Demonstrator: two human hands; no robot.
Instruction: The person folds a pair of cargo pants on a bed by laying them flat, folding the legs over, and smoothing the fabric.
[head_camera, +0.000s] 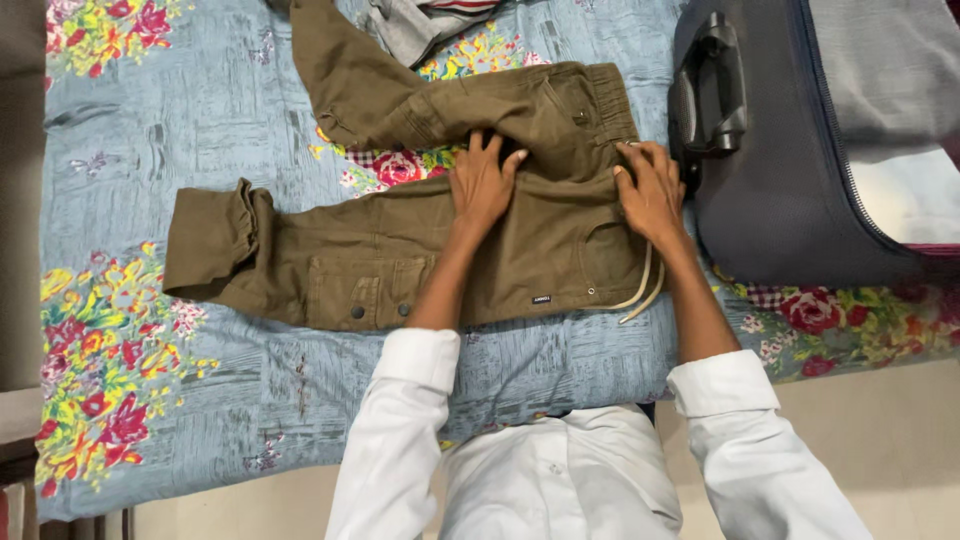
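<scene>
Olive cargo trousers (420, 255) lie spread on bedspread (180, 130) nr suitcase (790, 200), legs not yet aligned; left hand (482, 185) & right hand (650, 195) pressed flat, holding nothing.

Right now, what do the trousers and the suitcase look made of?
Olive cargo trousers: a thick woven cotton-like twill, matte, judging by soft creases, stitched pockets and snap buttons. Dark blue suitcase: soft-sided woven synthetic fabric, probably, with a faint sheen and a zip track; its handle looks like moulded black plastic, smooth and slightly glossy.
</scene>
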